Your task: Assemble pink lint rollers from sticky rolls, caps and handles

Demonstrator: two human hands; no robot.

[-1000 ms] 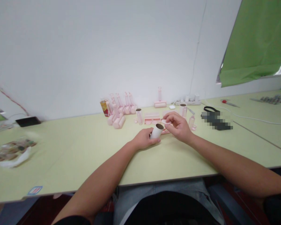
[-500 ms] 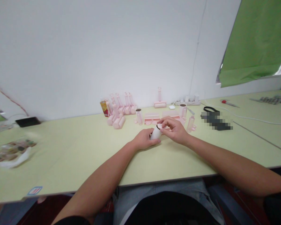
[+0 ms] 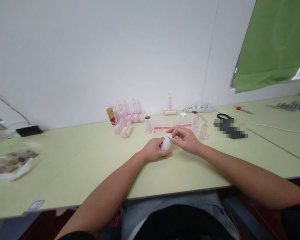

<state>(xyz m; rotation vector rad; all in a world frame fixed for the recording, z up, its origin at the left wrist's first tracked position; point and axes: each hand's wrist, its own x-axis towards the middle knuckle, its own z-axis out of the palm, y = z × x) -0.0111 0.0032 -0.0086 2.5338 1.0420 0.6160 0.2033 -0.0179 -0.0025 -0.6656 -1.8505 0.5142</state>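
Observation:
Wrapped around a white lint roller roll [image 3: 166, 144], my left hand [image 3: 154, 148] keeps it tilted over the table. The fingers of my right hand [image 3: 186, 139] pinch a small pale pink end cap [image 3: 169, 135] at the roll's upper end. The cap covers most of that end; my fingers hide part of it. Behind my hands stand a roll with a pink handle beside it [image 3: 148, 125] and another white roll [image 3: 195, 117]. An open pink case [image 3: 162, 126] holds small round pink parts. To the right is an upright pink handle [image 3: 203, 132].
Several pink lint rollers [image 3: 126, 129] stand at the back left beside a yellow-red carton [image 3: 111, 115]. One more lint roller [image 3: 170, 111] is against the wall. A power strip [image 3: 200, 109], a dark strapped item [image 3: 230, 128] and a red-handled tool [image 3: 243, 110] lie rightward.
The pink cap has come down onto the roll's upper end, and the dark rim seen there before is now mostly covered. Both hands stay in nearly the same place.

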